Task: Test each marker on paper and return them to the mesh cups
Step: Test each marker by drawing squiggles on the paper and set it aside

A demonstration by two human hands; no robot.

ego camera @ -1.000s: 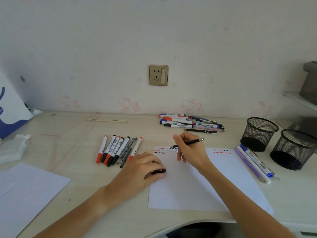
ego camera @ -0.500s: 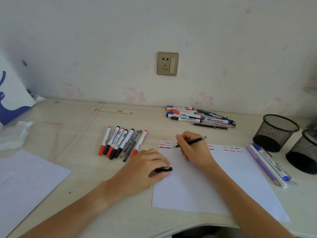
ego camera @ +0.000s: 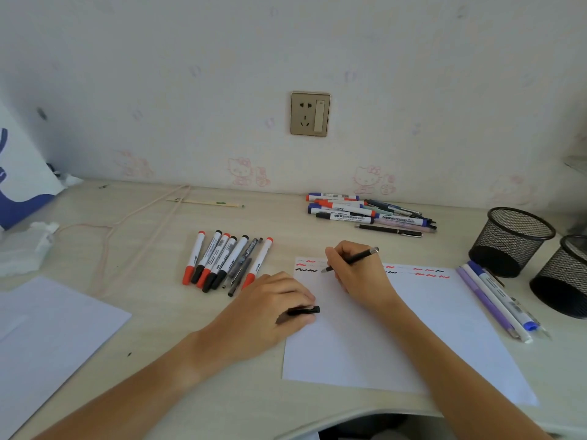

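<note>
Both hands grip: right (ego camera: 355,274) a pen (ego camera: 352,259) at the paper's (ego camera: 397,338) top edge, left (ego camera: 270,309) a cap (ego camera: 303,310).

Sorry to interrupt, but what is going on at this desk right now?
A person is testing pens. The right hand holds a black pen, tip at the paper beside red and black squiggles; the left hand grips its cap. Both mesh cups look empty, with markers lying in groups around the desk.

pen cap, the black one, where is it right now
In the head view the black pen cap is pinched in the left hand, at the left edge of the test paper, just below the row of markers.
</note>
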